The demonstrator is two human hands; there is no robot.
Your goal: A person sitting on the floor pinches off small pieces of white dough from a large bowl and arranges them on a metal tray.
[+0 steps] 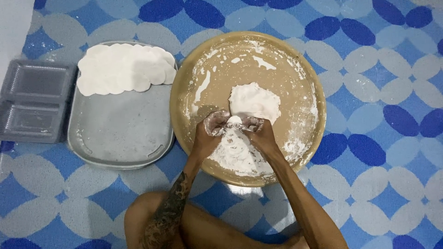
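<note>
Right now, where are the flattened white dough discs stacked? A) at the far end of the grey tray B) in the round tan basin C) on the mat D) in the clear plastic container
A: the dough discs overlap at the far end of the grey tray, left of the basin.

A single package is lying at the far left of the frame, about mid-height: a clear plastic clamshell container [34, 101], rectangular, greyish and see-through, sitting open on the blue-and-white patterned mat [383, 92] just beside the grey tray [120, 138]. No labels, signs or screens are showing anywhere in view.
</note>
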